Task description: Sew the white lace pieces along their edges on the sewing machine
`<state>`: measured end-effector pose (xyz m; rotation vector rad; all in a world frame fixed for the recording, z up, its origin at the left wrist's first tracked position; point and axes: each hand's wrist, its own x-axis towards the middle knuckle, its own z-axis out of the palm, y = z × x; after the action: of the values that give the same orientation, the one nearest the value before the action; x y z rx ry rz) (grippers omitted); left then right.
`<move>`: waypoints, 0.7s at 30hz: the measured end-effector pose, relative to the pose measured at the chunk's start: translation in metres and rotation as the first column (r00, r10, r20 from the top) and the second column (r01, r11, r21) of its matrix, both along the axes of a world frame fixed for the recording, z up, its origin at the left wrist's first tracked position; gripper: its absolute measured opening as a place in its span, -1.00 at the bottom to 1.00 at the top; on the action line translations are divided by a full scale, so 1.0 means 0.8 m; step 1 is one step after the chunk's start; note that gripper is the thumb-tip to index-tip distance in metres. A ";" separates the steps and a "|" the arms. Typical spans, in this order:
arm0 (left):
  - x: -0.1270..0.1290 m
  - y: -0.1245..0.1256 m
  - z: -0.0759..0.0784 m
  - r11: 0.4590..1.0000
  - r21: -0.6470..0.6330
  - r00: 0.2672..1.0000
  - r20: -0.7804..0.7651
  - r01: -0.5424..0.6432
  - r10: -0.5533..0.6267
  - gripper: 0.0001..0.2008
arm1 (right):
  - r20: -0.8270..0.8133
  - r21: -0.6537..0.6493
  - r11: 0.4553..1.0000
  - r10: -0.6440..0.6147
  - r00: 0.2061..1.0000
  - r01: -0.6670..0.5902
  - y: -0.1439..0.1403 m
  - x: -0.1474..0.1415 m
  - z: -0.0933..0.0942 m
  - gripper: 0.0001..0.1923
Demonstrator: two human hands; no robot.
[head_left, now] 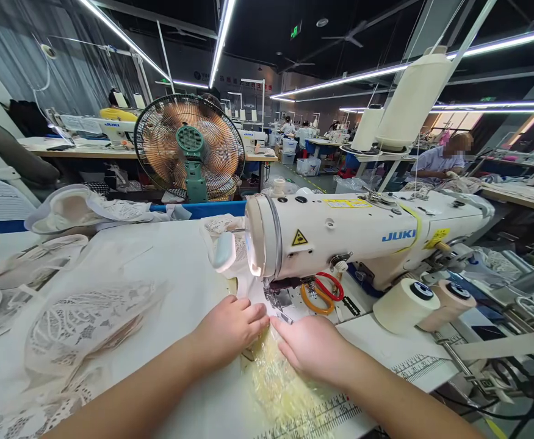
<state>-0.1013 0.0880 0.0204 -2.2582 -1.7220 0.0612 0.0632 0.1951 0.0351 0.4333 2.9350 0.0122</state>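
A white JUKI sewing machine (331, 231) stands in front of me, its presser foot (278, 297) low over the bed. White fabric (248, 285) with a lace end (218, 224) lies by the needle area, left of the machine head. My left hand (232, 326) is closed, fingertips pressed on the fabric's near edge just before the foot. My right hand (315, 347) is closed too, its index finger stretched toward the left fingertips at the same edge. Both hands hide much of the cloth there. Beneath them spreads a crinkled, shiny yellow sheet (278, 381).
White lace pieces (88, 323) lie at left, and moulded cups (72, 207) farther back. Thread cones (406, 305) stand right of the bed. Red and orange rings (328, 289) lie near the needle. A large fan (191, 146) stands beyond the table; another person (443, 160) sits at right.
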 end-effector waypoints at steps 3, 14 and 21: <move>-0.002 0.004 0.003 0.999 -0.031 0.999 0.006 -0.039 0.039 -0.72 | 0.043 0.001 0.999 -0.052 0.998 0.052 -0.005 -0.007 0.004 -0.52; -0.015 0.017 0.009 0.992 -0.040 0.993 -0.016 -0.117 0.116 -0.71 | 0.110 -0.014 0.995 -0.093 0.989 0.096 -0.011 -0.012 0.004 -0.48; -0.023 0.019 0.010 0.970 -0.044 0.970 -0.037 -0.241 0.239 -0.68 | 0.052 -0.013 0.995 -0.097 0.994 0.098 -0.015 -0.008 -0.001 -0.48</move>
<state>-0.1194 0.1033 0.0281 -2.0571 -1.9883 0.1912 0.0565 0.1831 0.0341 0.5652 2.8577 -0.0122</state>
